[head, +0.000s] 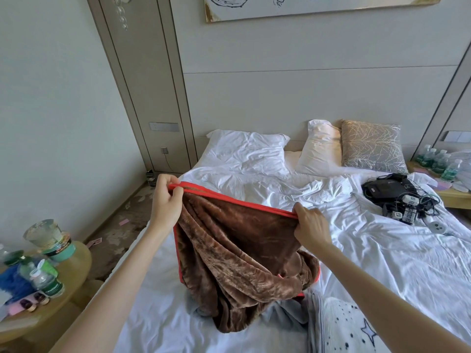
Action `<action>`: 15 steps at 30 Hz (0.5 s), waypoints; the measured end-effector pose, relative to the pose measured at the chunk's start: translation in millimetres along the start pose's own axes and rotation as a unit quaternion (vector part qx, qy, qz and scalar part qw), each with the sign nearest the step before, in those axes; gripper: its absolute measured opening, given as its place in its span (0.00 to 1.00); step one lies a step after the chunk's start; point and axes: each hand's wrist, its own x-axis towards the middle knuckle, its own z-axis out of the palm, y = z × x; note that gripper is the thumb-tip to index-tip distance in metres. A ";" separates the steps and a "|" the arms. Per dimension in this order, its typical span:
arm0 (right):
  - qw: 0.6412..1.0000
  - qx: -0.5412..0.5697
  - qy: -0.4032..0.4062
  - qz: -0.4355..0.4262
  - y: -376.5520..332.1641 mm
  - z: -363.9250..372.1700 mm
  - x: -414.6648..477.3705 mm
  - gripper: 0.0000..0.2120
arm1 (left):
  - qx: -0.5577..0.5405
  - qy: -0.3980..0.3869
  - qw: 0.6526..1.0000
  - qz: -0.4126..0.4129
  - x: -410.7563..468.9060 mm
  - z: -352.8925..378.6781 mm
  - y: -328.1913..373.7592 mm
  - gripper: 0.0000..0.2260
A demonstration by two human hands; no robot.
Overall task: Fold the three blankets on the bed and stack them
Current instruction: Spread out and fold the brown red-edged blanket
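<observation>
Left hand [165, 200] and right hand [309, 226] pinch brown blanket [239, 250] above bed [382, 245].

One head-worn camera looks forward and down from the foot of the bed [382, 250], close over it, toward the headboard wall [305, 98].

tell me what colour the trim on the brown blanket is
Red-orange trim, clearest in the head view.

A bedroom, by its look a hotel room (the fittings are plain and matched): a wide bed [382, 250] in white linen with white pillows [244, 151] and a patterned cushion [372, 146], a panelled headboard wall [305, 98] under a framed picture [305, 6], a wall switch plate [164, 126], and a bedside table [456, 196] holding identical water bottles [433, 159].
</observation>
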 end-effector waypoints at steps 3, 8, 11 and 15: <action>0.993 -0.021 -0.108 -0.033 9.4 -1.0 4.1 0.07 | 0.036 -0.002 0.999 0.012 -5.3 -6.0 -12.1 0.09; 0.984 -0.126 -0.106 -0.061 21.0 1.9 3.8 0.10 | 0.118 -0.039 0.991 0.055 -12.8 -7.5 -23.9 0.10; 0.982 -0.153 -0.094 -0.065 19.9 -11.5 11.3 0.09 | 0.174 -0.050 0.981 0.066 -11.7 -9.9 -25.9 0.11; 0.982 -0.151 -0.002 -0.116 13.3 -53.6 36.2 0.07 | 0.247 -0.052 0.965 0.075 -0.4 -17.1 -18.0 0.14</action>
